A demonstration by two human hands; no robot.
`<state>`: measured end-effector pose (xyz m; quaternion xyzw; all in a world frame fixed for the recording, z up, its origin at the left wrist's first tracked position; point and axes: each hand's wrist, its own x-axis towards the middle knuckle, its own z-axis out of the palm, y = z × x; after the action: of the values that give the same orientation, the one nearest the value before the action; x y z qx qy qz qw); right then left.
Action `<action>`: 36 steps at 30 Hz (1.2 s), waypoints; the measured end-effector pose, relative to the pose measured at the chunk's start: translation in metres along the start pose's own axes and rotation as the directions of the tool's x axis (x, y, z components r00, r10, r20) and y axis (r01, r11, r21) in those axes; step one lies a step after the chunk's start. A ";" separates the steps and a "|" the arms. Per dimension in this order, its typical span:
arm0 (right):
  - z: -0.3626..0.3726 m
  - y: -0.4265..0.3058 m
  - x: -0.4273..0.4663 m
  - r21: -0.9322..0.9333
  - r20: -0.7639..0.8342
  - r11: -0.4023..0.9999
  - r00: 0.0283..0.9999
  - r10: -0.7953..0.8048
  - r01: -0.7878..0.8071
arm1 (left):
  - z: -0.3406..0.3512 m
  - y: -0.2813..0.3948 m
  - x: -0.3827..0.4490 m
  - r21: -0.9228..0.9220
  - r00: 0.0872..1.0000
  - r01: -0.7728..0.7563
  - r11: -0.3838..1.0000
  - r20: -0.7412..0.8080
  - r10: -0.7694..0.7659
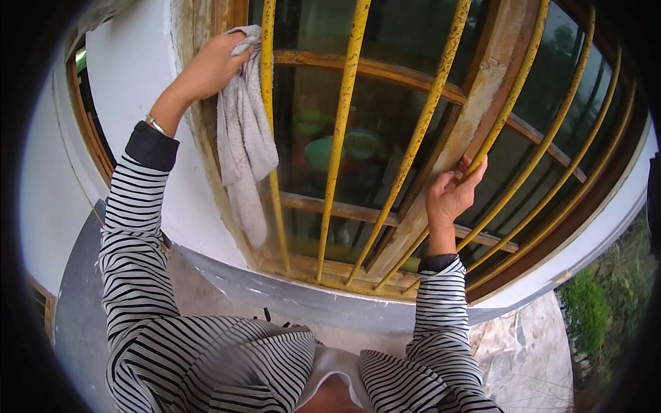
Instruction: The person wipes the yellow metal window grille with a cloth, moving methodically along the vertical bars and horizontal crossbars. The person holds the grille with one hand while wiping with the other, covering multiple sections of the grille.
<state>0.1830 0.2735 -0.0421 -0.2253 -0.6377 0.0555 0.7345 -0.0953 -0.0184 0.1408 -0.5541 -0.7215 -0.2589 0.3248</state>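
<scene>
My left hand (218, 63) grips a greyish-white cloth towel (247, 129) near the upper left of the window. The towel hangs down from my fingers beside the leftmost yellow metal bar (267, 67), partly covering the wooden window frame (211, 111). My right hand (452, 193) is wrapped around another yellow bar (508, 103), lower and to the right, in front of a thick wooden mullion (439, 149). Rust specks and worn paint mark the bars. Some of my left fingers are hidden in the towel's folds.
Behind the bars are glass panes (315, 108), with green round shapes dimly visible through them. A white wall (129, 77) adjoins the window on the left. Below the sill runs a grey painted band (310, 302). Green shrubs (586, 304) grow at the lower right.
</scene>
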 end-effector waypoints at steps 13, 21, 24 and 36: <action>0.001 0.000 0.000 -0.044 -0.008 0.999 1.000 -0.023 0.022 | 0.010 -0.021 -0.103 -0.966 0.868 0.172 -0.191 0.241 -0.434; 0.000 0.007 -0.001 -0.100 -0.002 0.994 0.999 -0.047 0.047 | 0.019 0.003 -0.142 -0.823 0.893 0.128 -0.554 0.339 -0.297; 0.000 0.014 0.000 -0.116 -0.001 0.992 0.999 -0.054 0.053 | 0.027 0.006 -0.158 -0.758 0.902 0.143 -0.637 0.365 -0.232; 0.006 0.020 -0.004 -0.141 0.017 0.989 0.999 -0.041 0.043 | 0.065 0.040 -0.218 -0.675 0.738 0.278 -0.684 0.605 -0.297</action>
<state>0.1808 0.2912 -0.0528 -0.2628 -0.6496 -0.0037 0.7133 -0.0302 -0.0981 -0.0663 -0.2317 -0.2669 -0.8320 -0.4275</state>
